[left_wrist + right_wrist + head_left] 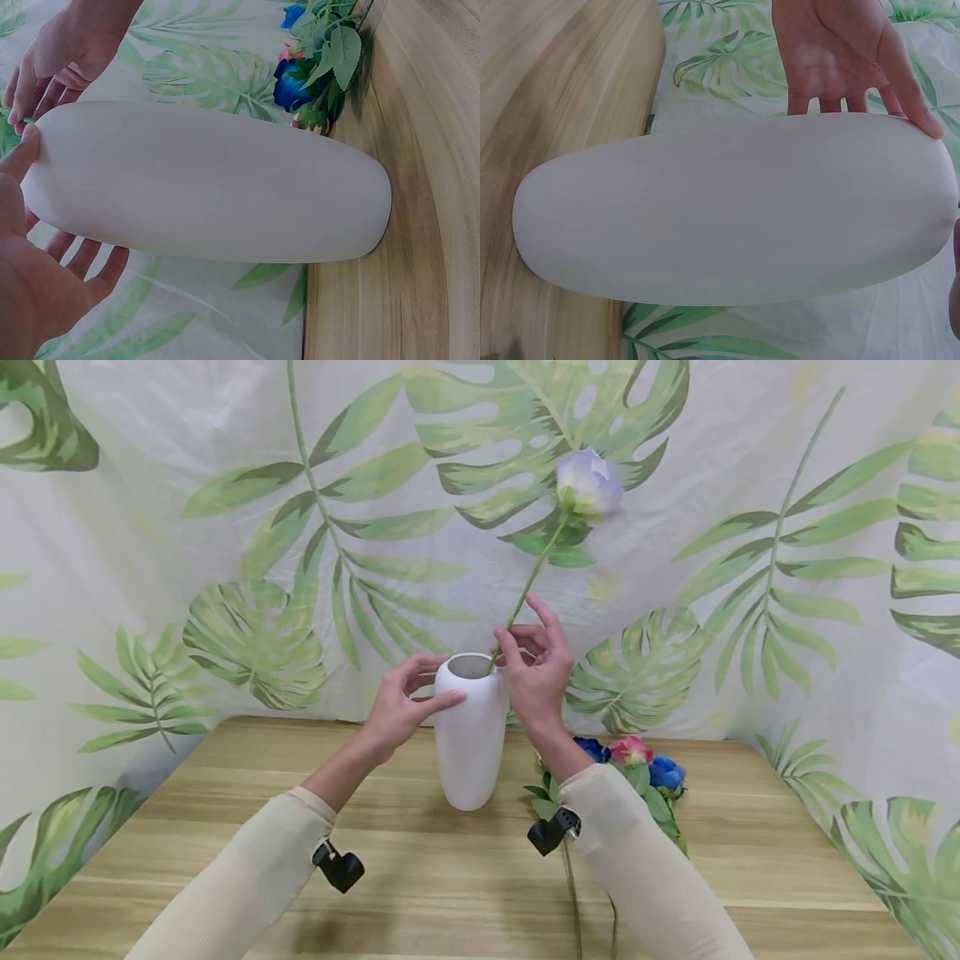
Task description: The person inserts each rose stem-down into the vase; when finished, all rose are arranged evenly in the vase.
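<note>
Pale lilac flower leans rightward above the white vase, its stem slanting down to the right side of the vase's mouth, where the lower end dips behind the near rim; how deep it goes, I can't tell. The right hand pinches the stem low, near the rim, between thumb and fingers, with one finger raised away from it. Gripping there probably gives fine control over the stem's end and leaves the bloom untouched. The left hand is half curled round the vase's upper part, thumb on the near side and fingers spread behind, I think to stop it tipping. The vase stands upright on the wooden table. A pink flower and a blue flower lie among leaves to the right, partly hidden by the right forearm, seemingly laid there for easy reach.
</note>
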{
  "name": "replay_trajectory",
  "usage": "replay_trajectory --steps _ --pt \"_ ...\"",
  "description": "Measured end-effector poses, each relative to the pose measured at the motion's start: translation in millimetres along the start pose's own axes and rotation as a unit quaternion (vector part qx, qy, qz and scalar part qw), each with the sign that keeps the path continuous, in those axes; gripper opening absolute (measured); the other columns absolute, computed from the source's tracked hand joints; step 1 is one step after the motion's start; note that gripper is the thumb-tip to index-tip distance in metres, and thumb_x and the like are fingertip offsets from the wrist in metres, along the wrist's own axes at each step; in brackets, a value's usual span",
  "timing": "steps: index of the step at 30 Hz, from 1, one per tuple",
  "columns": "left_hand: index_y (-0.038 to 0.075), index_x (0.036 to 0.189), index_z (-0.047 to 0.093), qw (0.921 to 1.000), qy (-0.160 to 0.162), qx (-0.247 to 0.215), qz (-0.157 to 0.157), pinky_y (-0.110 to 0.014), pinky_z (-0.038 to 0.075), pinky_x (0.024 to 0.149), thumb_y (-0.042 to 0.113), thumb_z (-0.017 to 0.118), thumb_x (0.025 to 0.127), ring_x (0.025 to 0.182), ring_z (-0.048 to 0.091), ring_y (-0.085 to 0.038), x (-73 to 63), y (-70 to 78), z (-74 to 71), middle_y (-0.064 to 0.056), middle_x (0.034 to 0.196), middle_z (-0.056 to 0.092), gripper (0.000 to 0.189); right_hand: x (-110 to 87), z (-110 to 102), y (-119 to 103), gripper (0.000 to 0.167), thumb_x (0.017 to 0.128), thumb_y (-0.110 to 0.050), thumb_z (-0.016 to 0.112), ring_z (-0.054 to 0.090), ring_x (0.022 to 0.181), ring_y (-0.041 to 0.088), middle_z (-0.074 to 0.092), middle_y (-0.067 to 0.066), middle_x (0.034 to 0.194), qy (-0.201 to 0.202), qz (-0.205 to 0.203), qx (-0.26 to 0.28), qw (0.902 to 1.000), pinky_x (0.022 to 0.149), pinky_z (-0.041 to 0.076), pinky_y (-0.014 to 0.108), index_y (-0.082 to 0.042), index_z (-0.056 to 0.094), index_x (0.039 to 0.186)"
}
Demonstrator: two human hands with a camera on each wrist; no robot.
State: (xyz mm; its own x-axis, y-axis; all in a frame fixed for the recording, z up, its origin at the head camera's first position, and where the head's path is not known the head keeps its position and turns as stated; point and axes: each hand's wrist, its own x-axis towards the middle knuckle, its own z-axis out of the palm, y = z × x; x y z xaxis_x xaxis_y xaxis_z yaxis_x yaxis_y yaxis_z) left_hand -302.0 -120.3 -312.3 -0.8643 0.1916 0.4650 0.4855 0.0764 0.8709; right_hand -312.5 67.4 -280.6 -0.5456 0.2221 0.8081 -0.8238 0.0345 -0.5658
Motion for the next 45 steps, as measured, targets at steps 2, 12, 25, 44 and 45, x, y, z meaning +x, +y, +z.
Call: replay_trajectory --steps 2,12,25,44,45 --pt "-0.004 0.135 0.059 1.0 0.0 0.001 0.0 -0.051 0.054 0.102 0.0 0.078 0.09 0.128 0.06 -0.034 -0.1 -0.3 0.0 -0.017 0.143 0.059 0.05 -1.5 -1.1 0.2 0.05 0.093 0.006 0.072 0.072 0.072 0.015 0.071 0.023 0.097 -0.007 0.003 0.002 1.0 0.066 0.062 0.029 0.002 0.058 0.141" --pt "-0.002 0.136 0.059 1.0 -0.003 0.007 -0.003 -0.048 0.057 0.097 0.001 0.078 0.09 0.128 0.06 -0.034 -0.4 1.1 0.0 -0.016 0.144 0.058 0.05 -4.1 -6.0 -2.4 0.055 0.092 0.012 0.069 0.075 0.071 0.027 0.069 0.025 0.104 -0.043 0.009 0.02 0.9988 0.067 0.063 0.032 0.002 0.054 0.143" --pt "-0.002 0.136 0.059 1.0 -0.002 0.009 -0.003 -0.046 0.058 0.093 0.002 0.078 0.09 0.128 0.06 -0.036 0.1 1.5 0.1 -0.016 0.144 0.058 0.05 3.6 -9.2 -6.3 0.077 0.09 0.02 0.064 0.072 0.076 0.045 0.064 0.025 0.11 -0.09 -0.013 0.011 0.9958 0.065 0.062 0.028 -0.003 0.038 0.159" --pt "-0.004 0.135 0.058 1.0 -0.003 0.007 0.0 -0.052 0.053 0.102 0.001 0.077 0.091 0.129 0.059 -0.035 -0.7 -0.8 0.4 -0.017 0.144 0.058 0.048 1.3 -11.8 -6.3 0.087 0.091 0.019 0.064 0.072 0.084 0.042 0.058 0.025 0.123 -0.115 0.001 0.005 0.9934 0.071 0.063 0.029 -0.008 0.026 0.164" --pt "-0.004 0.135 0.058 1.0 -0.002 0.006 0.0 -0.052 0.054 0.102 0.001 0.077 0.091 0.129 0.059 -0.035 -0.4 -0.4 0.5 -0.017 0.144 0.058 0.048 1.6 -11.7 -6.4 0.086 0.091 0.019 0.064 0.072 0.085 0.042 0.058 0.026 0.121 -0.114 0.002 0.003 0.9935 0.071 0.063 0.029 -0.008 0.027 0.164"
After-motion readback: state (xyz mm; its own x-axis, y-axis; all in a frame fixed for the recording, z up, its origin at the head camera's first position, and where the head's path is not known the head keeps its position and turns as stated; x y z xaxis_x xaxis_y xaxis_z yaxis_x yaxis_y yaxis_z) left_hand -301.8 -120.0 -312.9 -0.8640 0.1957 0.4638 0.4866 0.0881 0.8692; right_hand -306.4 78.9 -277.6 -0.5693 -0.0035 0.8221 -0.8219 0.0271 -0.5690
